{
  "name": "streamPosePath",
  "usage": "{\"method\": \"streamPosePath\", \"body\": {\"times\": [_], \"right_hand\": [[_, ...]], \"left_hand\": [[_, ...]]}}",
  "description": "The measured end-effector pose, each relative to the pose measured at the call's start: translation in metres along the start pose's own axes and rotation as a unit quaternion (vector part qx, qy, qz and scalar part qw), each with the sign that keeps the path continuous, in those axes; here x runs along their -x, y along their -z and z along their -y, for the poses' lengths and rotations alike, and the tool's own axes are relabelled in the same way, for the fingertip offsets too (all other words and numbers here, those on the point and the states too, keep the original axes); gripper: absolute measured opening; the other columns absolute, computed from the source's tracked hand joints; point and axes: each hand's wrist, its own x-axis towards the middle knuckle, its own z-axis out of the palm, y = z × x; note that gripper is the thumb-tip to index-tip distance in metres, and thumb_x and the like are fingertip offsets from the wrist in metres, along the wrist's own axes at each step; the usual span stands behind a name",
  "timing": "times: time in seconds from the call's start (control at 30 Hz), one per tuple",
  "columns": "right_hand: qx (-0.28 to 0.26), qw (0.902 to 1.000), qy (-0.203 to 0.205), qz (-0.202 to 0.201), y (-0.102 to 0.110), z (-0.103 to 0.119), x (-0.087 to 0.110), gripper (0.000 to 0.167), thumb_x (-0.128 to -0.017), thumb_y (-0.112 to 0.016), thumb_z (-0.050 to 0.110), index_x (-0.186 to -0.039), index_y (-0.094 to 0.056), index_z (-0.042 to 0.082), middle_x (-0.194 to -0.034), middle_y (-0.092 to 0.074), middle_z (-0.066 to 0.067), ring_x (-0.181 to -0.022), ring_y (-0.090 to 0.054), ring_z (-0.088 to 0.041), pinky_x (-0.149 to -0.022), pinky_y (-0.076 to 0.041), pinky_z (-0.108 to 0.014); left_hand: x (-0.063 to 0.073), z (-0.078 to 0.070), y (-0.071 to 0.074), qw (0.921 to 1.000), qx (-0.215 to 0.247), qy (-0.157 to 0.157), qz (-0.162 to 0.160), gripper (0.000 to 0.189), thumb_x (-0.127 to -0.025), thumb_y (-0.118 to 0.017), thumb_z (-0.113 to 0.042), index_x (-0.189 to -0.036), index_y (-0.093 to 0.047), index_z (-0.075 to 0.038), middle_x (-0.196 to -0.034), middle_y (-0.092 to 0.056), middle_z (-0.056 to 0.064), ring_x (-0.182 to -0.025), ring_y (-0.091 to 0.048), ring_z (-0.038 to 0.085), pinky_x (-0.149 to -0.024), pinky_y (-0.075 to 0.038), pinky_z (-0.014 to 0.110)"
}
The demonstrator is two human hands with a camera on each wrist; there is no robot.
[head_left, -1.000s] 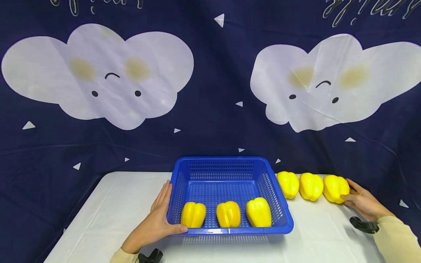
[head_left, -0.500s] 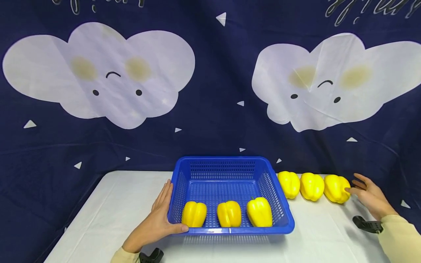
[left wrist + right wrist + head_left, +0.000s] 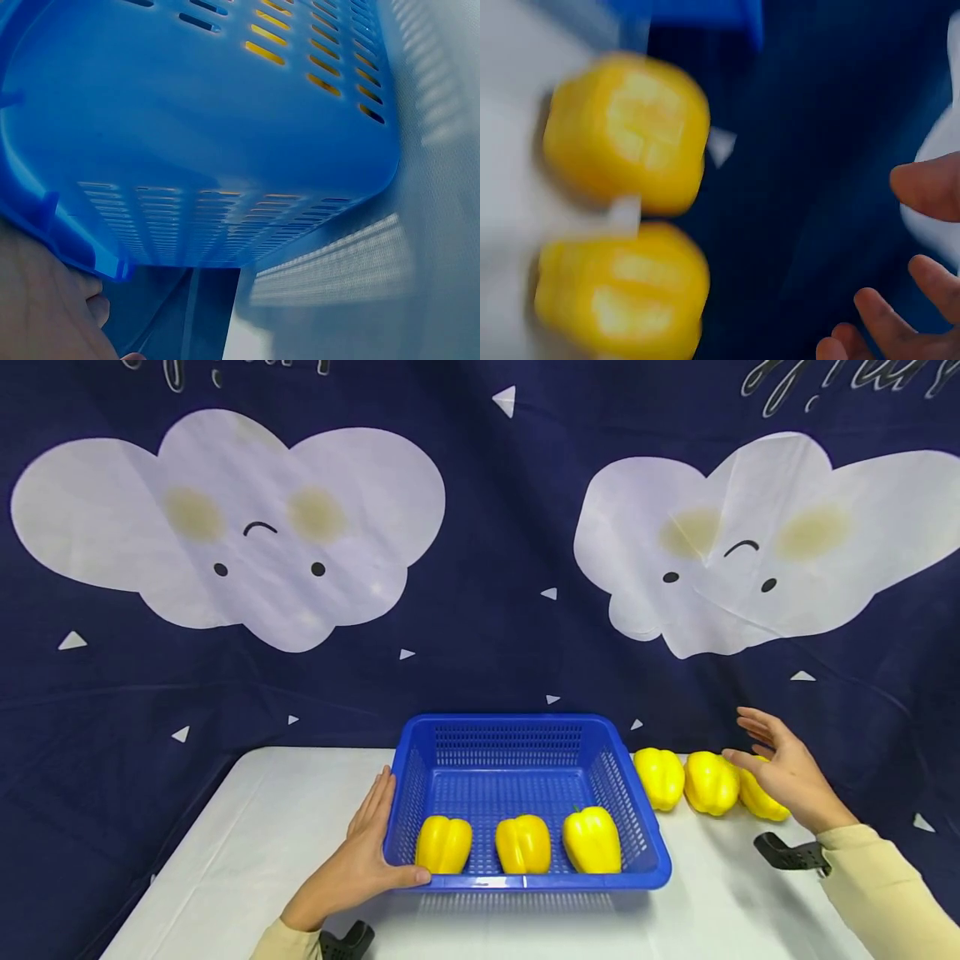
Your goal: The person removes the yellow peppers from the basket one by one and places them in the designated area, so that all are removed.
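Observation:
My left hand (image 3: 357, 860) rests along the near left corner of a blue plastic basket (image 3: 525, 882), fingers straight against its left side, thumb lying on the front rim. Three yellow bell peppers stand in a row inside, by the front wall: a left one (image 3: 444, 845), a middle one (image 3: 523, 845) and a right one (image 3: 592, 841). My right hand (image 3: 798, 777) is raised with spread fingers and holds nothing. It overlaps the rightmost of three more yellow bell peppers, this pepper (image 3: 762, 797) being partly hidden; the middle one (image 3: 711, 783) is just left of the thumb.
The third outside pepper (image 3: 659, 779) stands close to the basket's right wall. A white-covered table (image 3: 217, 860) carries everything. Behind it hangs a dark blue cloth (image 3: 495, 635) printed with clouds. Dark wrist devices sit below both hands.
My right hand has let go of the rightmost outside pepper, drawn back to the right, then risen and moved left over it. The left hand and the basket have stayed in place.

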Motion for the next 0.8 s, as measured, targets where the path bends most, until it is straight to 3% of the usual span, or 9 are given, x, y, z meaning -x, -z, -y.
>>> {"method": "streamPosePath", "body": {"times": [0.27, 0.8], "right_hand": [[-0.038, 0.9969, 0.05, 0.047, -0.034, 0.057, -0.005, 0.072, -0.095, -0.067, 0.01, -0.155, -0.027, -0.001, -0.152, -0.036, -0.032, -0.138, -0.033, -0.051, -0.107, -0.029, -0.067], [-0.103, 0.9772, 0.082, 0.166, -0.11, 0.13, -0.006, 0.065, -0.096, -0.067, 0.009, -0.152, -0.035, 0.005, -0.151, -0.042, -0.023, -0.138, -0.041, -0.044, -0.112, -0.033, -0.06]], "left_hand": [[0.0, 0.0, 0.001, 0.9999, -0.002, -0.011, -0.003, 0.132, -0.075, -0.084, -0.054, -0.157, -0.002, 0.009, -0.165, 0.008, 0.026, -0.149, 0.004, 0.05, -0.108, -0.006, 0.078], [0.001, 0.0, 0.001, 0.9998, -0.006, -0.017, -0.002, 0.131, -0.076, -0.082, -0.057, -0.157, -0.001, 0.008, -0.165, 0.009, 0.024, -0.15, 0.003, 0.049, -0.107, -0.006, 0.078]]}}
